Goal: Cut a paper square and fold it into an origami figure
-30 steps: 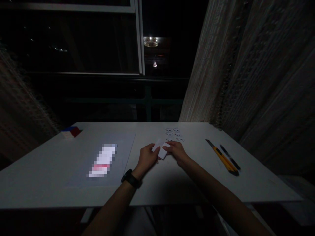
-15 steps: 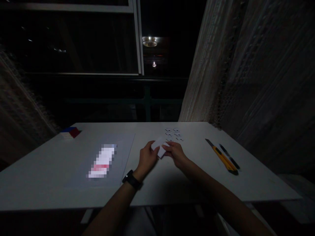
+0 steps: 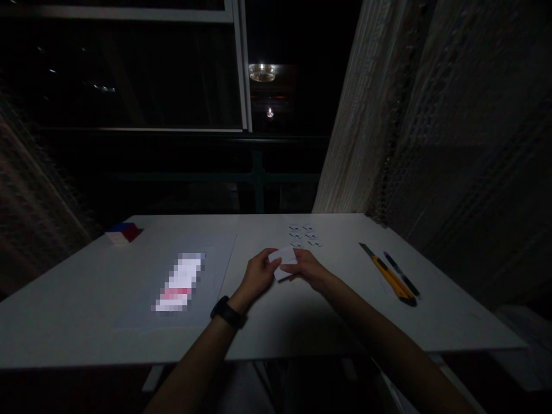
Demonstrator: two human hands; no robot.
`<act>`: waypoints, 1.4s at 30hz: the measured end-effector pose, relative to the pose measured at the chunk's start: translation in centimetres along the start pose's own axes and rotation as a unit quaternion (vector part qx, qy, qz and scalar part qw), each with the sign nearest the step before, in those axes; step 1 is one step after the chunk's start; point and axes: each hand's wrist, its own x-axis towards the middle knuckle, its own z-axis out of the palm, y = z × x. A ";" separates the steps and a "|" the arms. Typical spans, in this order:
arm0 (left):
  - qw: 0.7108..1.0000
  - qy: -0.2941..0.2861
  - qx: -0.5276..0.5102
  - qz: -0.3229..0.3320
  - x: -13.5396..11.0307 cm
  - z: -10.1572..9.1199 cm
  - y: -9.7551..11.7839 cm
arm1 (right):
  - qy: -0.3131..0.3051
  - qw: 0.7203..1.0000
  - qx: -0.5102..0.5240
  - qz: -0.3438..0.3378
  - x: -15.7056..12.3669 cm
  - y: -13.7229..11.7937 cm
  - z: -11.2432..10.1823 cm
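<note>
You are pinching a white paper piece [image 3: 285, 260] between both hands, your left hand [image 3: 259, 273] gripping its left edge and your right hand [image 3: 308, 269] closing on its right edge, so the fingers [image 3: 272, 257] of both hands are grasping the same slip. It is sitting right between your fingertips, low over the bench [image 3: 302, 328]; the light is too dim to tell whether its lower edge is touching the surface. Just beyond your fingers a cluster of small cut pieces [image 3: 304, 236] is lying in two short rows, and going by that, part of the work is looking done while the slip in your grip is the one in hand now. How many more are left is not showing anywhere. Well to the right of your right-hand fingers, a yellow utility knife [image 3: 388, 275] and a dark pen [image 3: 402, 275] are lying side by side, untouched. To the left of your left-hand fingers a pale sheet [image 3: 215, 253] is lying flat, and far beyond it, near the bench's far left corner, a coloured cube [image 3: 123, 231] is sitting. A dark watch [image 3: 227, 313] is showing on your left wrist, and a curtain [image 3: 431, 144] is hanging behind the knife.
</note>
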 end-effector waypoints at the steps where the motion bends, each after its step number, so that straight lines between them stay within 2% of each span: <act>1: 1.000 0.001 -0.008 -0.003 0.0 0.0 0.0 | 0.007 1.000 -0.003 -0.001 0.0 0.0 0.1; 4: 0.998 0.001 -0.049 -0.025 0.1 0.0 -0.3 | 0.038 0.999 -0.003 -0.003 0.2 0.2 0.2; 8: 0.989 0.009 -0.114 -0.093 0.3 0.1 -0.9 | 0.089 0.996 0.000 -0.010 0.5 0.5 0.0; 10: 0.984 -0.007 -0.133 -0.120 0.4 0.1 -1.1 | 0.104 0.994 -0.003 -0.017 0.6 0.6 -0.1; 13: 0.982 -0.034 -0.124 -0.136 0.4 0.0 -0.9 | 0.106 0.994 -0.010 -0.022 0.5 0.5 -0.2; 18: 0.984 -0.025 -0.094 -0.150 0.5 -0.2 -0.7 | 0.094 0.995 -0.014 -0.034 0.4 0.4 0.0; 35: 0.989 -0.034 -0.074 -0.125 0.4 -0.2 -1.1 | 0.098 0.993 -0.044 -0.043 0.3 0.2 0.1; 42: 0.995 -0.039 -0.018 -0.088 0.4 -0.2 -1.2 | 0.098 0.994 -0.029 -0.042 0.4 0.2 -0.1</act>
